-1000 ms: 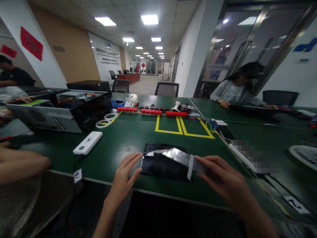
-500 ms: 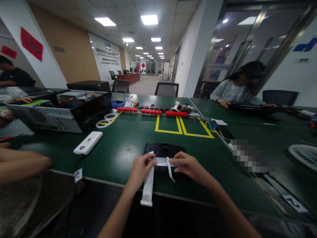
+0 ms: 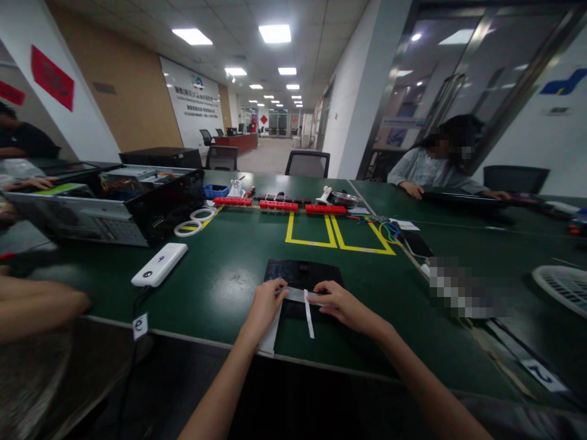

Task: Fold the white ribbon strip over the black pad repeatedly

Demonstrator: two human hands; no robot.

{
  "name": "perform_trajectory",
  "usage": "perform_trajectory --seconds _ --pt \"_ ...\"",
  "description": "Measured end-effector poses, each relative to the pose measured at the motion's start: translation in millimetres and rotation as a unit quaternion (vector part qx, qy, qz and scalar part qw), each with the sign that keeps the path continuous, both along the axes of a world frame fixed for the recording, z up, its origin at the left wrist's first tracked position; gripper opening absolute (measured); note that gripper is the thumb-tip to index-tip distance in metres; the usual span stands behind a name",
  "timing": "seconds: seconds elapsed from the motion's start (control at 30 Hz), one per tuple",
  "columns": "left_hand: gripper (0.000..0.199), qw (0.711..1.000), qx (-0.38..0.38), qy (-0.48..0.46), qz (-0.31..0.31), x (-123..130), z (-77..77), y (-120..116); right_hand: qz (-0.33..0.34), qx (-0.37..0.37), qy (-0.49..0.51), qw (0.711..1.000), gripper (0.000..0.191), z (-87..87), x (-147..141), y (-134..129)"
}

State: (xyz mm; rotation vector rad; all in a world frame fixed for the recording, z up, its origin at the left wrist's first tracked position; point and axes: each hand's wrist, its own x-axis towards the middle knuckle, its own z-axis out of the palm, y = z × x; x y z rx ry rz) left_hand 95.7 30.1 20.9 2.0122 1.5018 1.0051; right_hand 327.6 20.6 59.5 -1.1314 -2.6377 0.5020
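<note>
Green worktop [image 3: 224,287] spreads beneath everything, with an opened computer case [image 3: 92,217] standing at its left. Nearer, a flat black panel [image 3: 284,270] lies in front of the person, under both hands; a white box [image 3: 159,264] rests well to its left. The left hand [image 3: 260,308] has its fingers clamped on a pale ribbon [image 3: 295,294], and the right hand [image 3: 342,304] pinches the same piece farther along, so it spans the panel between them. One end runs from the left fingers toward the near edge. Smallest, a narrow white band [image 3: 309,321] hangs beside the right fingertips. Good handling here probably means light, even tension, creases lined up squarely, and that band left unsnagged.
</note>
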Motion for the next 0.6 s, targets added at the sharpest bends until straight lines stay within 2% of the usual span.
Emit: perform_trajectory --seconds 0.3,0.6 --pt "0.015 0.999 0.024 0.036 0.014 0 -0.6 3 0.006 0.043 -0.033 0.999 0.042 0.4 -9 5" --pt "0.012 0.997 0.038 0.046 0.040 -1 -3.9 0 -0.030 0.096 -0.090 0.991 0.046 2.2 -21 -4"
